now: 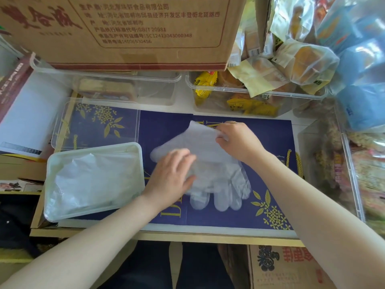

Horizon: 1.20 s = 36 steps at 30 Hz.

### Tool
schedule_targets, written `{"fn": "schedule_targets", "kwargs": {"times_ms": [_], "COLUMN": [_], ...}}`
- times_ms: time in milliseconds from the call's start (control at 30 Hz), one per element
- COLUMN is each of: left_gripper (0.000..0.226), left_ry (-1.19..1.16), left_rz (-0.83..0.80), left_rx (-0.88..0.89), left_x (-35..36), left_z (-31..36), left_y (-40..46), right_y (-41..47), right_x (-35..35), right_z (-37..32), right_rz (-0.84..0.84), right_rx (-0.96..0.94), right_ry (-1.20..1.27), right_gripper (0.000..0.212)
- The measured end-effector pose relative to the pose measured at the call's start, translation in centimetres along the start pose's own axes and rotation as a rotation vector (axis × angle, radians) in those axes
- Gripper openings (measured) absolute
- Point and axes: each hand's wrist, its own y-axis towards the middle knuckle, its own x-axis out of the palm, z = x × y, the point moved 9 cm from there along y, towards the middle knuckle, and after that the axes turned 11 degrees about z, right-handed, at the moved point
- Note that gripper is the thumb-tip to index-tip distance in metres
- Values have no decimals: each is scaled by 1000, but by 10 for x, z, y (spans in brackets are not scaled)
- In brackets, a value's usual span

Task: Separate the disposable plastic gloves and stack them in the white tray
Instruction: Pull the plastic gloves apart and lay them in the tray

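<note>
A single head-worn camera looks forward and steeply down, close over the navy printed work surface [270, 147] (wide-angle, so edges bow); the cardboard box [133, 32] seemingly stands at its far side.

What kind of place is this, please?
Probably a small shop's stockroom or packing corner: a printed cardboard carton, clear bins of wrapped snacks and bagged breads crowd the work surface.

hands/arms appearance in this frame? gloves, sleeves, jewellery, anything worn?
Both hands are bare: the left hand and the right hand wear no gloves. Both forearms are uncovered up to the frame edge, with no sleeves, watch or wristband showing. No ring can be made out on the visible fingers. No markings or cables.
</note>
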Motion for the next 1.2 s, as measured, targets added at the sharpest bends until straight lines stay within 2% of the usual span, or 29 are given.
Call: {"fn": "schedule_targets", "kwargs": {"times_ms": [67, 100, 200, 300, 433, 467, 500, 533, 567, 600, 633, 700, 800, 900, 933, 1033, 1100, 1200], "left_gripper": [44, 45, 42, 37, 35, 34, 35, 41, 47, 52, 54, 57, 59, 60, 61, 62, 65, 73], "left_ry": [-49, -60, -116, -146, -9, 46, 98, 118, 129, 144, 162, 184, 188, 157, 128, 50, 13, -130], "left_rz": [188, 248, 259, 42, -293, -384, -480, -521, -530, -525, -517, -495, -493, -473, -459, -439, -398, -255], "left_rx": [-108, -145, -239, -222, -40, -42, -56, -61, -45, -31, -17, 17, 45, 45, 31, -31, -129, -416], "left_x": [-31, -43, -52, -27, 24, 37, 50, 55, 58, 58, 59, 59, 59, 59, 59, 59, 55, 40], "left_z": [-15, -20, -30, -23, -3, -3, -6, -7, -7, -8, -10, -10, -7, -8, -9, -8, -10, -19], "left_y": [10, 14, 20, 18, -6, -14, -24, -28, -31, -33, -34, -33, -34, -37, -37, -41, -38, -32], "right_y": [-20, -33, -70, -97, -119, -123, -124, -122, -119, -113, -104, -88, -72, -63, -60, -56, -54, -52], "right_x": [-22, -25, -5, 33, 66, 68, 69, 65, 59, 51, 41, 33, 50, 61, 64, 70, 71, 61], "right_z": [-21, -31, -48, -48, -42, -41, -38, -36, -35, -35, -32, -19, -3, -1, 1, 7, 5, -3], "right_rz": [194, 240, 191, 7, -175, -216, -270, -283, -280, -233, -114, 58, -78, -181, -229, -375, -404, -360], "right_rx": [-170, -244, -379, -383, -355, -335, -281, -231, -183, -132, -109, -45, 112, 101, 131, 238, 201, 173], "right_ry": [-53, -111, -287, -288, -284, -259, -196, -136, -60, 17, 36, -34, -57, -128, -99, -20, -3, 145], "right_gripper": [10, 13, 37, 54, 35, 39, 56, 71, 76, 70, 59, 38, 44, 48, 44, 6, 27, 20]}}
